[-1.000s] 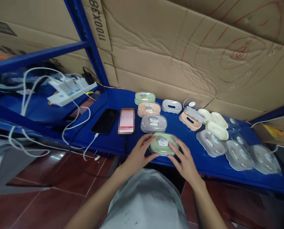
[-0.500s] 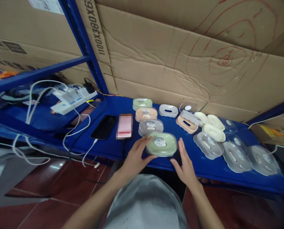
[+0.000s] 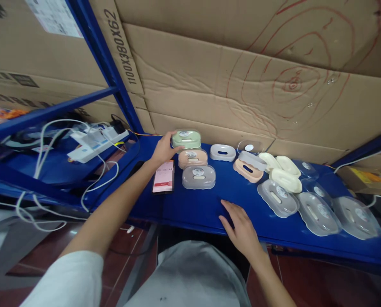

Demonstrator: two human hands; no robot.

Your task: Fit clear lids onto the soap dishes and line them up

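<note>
My left hand [image 3: 165, 149] reaches to the back left and grips the left end of a green soap box [image 3: 186, 140] with a clear lid and a round label. Whether a second green box lies under it, I cannot tell. In front of it stand a peach soap box [image 3: 193, 159] and a grey soap box [image 3: 199, 177], both lidded. My right hand [image 3: 241, 228] hovers over or rests on the front of the blue table [image 3: 196, 209], fingers apart, holding nothing.
A white soap dish tray [image 3: 222, 152], a peach tray [image 3: 246, 171], several cream inserts [image 3: 285, 181] and several clear lids [image 3: 318, 213] lie to the right. A lit phone [image 3: 162, 178] and a power strip [image 3: 96, 145] with white cables are leftward. Cardboard [image 3: 190, 85] stands behind.
The green soap box between my hands has left the front of the table. My left hand has moved up and left to the back green box. My right hand stays near the front.
</note>
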